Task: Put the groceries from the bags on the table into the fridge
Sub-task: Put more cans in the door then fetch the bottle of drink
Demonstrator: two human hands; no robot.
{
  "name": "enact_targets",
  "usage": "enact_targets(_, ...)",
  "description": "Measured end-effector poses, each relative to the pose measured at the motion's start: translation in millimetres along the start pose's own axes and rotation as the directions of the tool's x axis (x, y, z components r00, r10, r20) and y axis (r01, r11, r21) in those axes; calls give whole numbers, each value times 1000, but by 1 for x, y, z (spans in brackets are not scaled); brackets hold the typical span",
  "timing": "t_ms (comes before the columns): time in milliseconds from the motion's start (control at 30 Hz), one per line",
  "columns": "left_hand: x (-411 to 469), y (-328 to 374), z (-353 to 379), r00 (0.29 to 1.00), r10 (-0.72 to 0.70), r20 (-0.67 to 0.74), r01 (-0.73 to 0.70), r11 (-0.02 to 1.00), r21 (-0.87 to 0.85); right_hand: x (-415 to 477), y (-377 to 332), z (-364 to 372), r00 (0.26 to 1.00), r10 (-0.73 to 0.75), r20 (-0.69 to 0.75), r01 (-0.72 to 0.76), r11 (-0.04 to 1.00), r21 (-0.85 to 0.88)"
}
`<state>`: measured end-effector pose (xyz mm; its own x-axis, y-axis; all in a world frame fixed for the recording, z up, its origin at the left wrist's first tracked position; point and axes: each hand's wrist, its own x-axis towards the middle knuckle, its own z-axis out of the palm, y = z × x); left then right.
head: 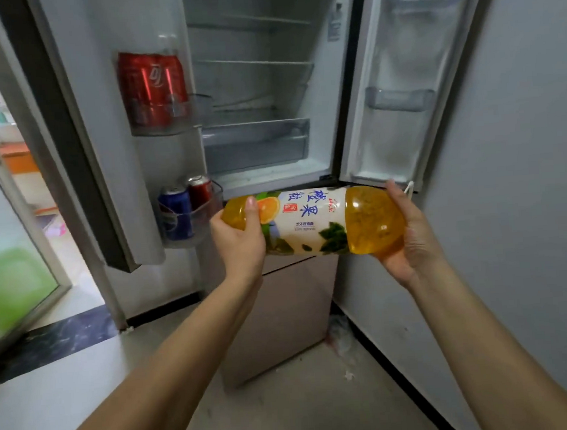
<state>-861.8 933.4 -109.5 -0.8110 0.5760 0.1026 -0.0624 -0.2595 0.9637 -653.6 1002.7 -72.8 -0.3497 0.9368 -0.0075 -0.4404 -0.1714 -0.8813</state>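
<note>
Juice bottle (309, 223) sideways before open fridge (260, 92)
left hand (240, 241) and right hand (411, 236) grip its ends; tip upright for door bin (400, 99)

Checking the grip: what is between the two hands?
The orange juice bottle, lying sideways, spans from the left hand to the right hand; the head view shows it.

Grey wall (521, 131), pale floor (289, 416), glass door (10, 267)
</note>
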Motion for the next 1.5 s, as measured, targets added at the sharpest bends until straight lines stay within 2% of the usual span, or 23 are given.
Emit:
enact_targets(167, 76, -9, 69, 998, 22, 59, -21, 1000, -8, 82, -14, -3, 997, -51, -61, 56, 995, 82)
enact_targets(300, 141, -22, 115, 992, 118, 50, -122, 989, 79, 162, -7, -16, 998, -51, -24, 54, 987, 152)
enact_targets(400, 197, -31, 152, 991, 120, 57, -124, 991, 59, 233, -5, -26, 998, 6, 63, -15, 990, 141)
enact_targets(500, 251, -36, 189, 994, 109, -17, -108, 993, 51, 308, -16, -29, 975, 104, 197, -123, 988, 90)
enact_targets(633, 317, -36, 233, 983, 137, -120, -131, 990, 51, 398, -34, -17, 964, 149, 220, -161, 986, 40)
enact_targets(767, 369, -27, 259, 960, 218, -178, -203, 974, 97, 465, -33, 4, 964, 119, 239, -136, 989, 55)
enact_targets(867, 402, -9, 271, 916, 336, -219, -304, 938, 168, 500, -32, 23, 966, 81, 245, -115, 985, 127)
enact_targets(1033, 474, 36, 296, 845, 500, -190, -465, 862, 202, 545, -60, 63, 937, -89, 337, 27, 982, 185)
enact_targets(1133, 512, 61, 315, 816, 565, -124, -522, 811, 264, 562, -79, 88, 933, -219, 286, 164, 966, 202)
enact_targets(1233, 545, 85, 334, 811, 582, -58, -538, 780, 320, 578, -95, 110, 936, -284, 208, 238, 947, 218)
enact_targets(1300, 563, 98, 346, 829, 559, -9, -514, 770, 378, 588, -105, 122, 934, -323, 152, 281, 927, 247)
enact_targets(1400, 590, 109, 354, 870, 471, 146, -482, 747, 458, 600, -119, 139, 923, -384, 9, 368, 892, 263)
enact_targets(1433, 600, 109, 354, 853, 482, 198, -509, 688, 518, 604, -122, 143, 910, -413, -43, 410, 876, 254)
enact_targets(1500, 615, 104, 350, 790, 537, 296, -571, 468, 674, 613, -127, 150, 860, -497, -115, 510, 835, 207)
